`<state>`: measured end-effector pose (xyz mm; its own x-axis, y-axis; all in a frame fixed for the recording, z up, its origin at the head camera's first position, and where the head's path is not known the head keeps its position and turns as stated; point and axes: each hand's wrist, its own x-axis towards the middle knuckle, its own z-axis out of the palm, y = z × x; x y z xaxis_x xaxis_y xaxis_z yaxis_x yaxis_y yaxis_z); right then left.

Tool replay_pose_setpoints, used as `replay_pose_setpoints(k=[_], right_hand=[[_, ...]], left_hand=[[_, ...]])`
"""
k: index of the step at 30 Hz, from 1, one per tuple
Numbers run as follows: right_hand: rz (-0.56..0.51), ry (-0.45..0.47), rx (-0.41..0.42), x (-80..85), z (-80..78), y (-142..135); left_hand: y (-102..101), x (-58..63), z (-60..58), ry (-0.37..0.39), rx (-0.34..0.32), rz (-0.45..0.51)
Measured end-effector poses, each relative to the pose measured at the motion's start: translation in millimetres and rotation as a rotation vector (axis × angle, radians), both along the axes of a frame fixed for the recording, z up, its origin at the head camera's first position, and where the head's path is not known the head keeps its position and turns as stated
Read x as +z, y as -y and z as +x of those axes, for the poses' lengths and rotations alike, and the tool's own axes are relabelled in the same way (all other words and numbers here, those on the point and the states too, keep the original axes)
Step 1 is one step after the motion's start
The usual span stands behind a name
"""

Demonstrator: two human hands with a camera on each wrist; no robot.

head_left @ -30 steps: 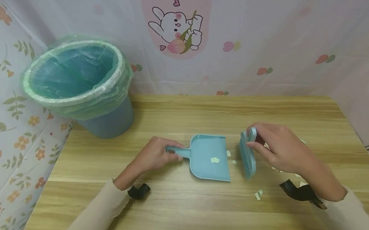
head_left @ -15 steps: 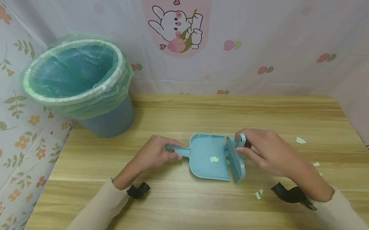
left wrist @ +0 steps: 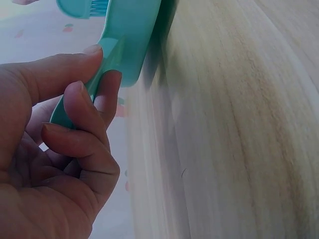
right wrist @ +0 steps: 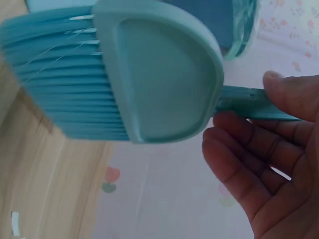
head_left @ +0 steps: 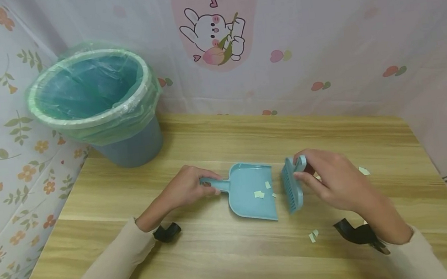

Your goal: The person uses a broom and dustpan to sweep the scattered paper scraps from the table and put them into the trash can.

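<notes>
My left hand (head_left: 189,185) grips the handle of a light blue dustpan (head_left: 251,205) that lies on the table, its wide edge facing right. Small pale paper scraps (head_left: 259,195) lie in the pan, one close to the lip. My right hand (head_left: 335,179) pinches the handle of a matching blue hand brush (head_left: 297,191), held just right of the pan's lip with its bristles toward it. In the right wrist view the brush's bristles (right wrist: 65,79) point left. The left wrist view shows thumb and fingers round the dustpan handle (left wrist: 99,82).
A blue bin (head_left: 133,145) with a green plastic liner stands at the table's back left. More paper scraps (head_left: 313,236) lie on the table (head_left: 230,267) below the brush, and another scrap (head_left: 363,170) lies beyond the right hand. Printed cloth (head_left: 319,32) hangs behind.
My right hand swept the brush left to the pan's lip, then drew it back a little to the right. Scraps from in front of the lip are now inside the pan. The dustpan barely moved.
</notes>
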<state>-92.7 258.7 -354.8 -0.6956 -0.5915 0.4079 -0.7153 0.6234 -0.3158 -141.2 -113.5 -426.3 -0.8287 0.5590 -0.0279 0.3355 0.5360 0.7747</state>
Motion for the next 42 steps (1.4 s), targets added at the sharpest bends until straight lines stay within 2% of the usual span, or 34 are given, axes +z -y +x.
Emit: replay_pose_setpoints(k=[7, 18, 26, 30, 34, 37, 42], right_hand=[[0.026, 0.030, 0.043, -4.9, 0.6, 4.3], [-0.004, -0.015, 0.104, -6.2, -7.4, 26.8], [-0.003, 0.006, 0.137, -2.2, -12.9, 39.8], [-0.019, 0.023, 0.112, -1.2, -11.7, 37.9], [-0.066, 0.018, 0.049, -0.6, -7.3, 26.2], [-0.133, 0.006, 0.006, -1.7, -3.6, 13.2], [-0.259, -0.034, -0.022, -8.7, 1.3, -9.9]], left_hand=[[1.5, -1.4, 0.3, -0.008, -0.001, 0.010], [1.4, -2.8, -0.3, -0.009, -0.011, 0.023], [2.1, -2.7, -0.3, 0.002, -0.007, 0.025], [1.9, -4.1, -0.7, 0.013, -0.007, 0.030], [2.8, -6.3, -0.3, 0.016, -0.008, 0.026], [4.0, -8.8, 0.1, 0.012, -0.008, 0.020], [5.9, -11.2, 0.5, 0.003, -0.013, 0.021]])
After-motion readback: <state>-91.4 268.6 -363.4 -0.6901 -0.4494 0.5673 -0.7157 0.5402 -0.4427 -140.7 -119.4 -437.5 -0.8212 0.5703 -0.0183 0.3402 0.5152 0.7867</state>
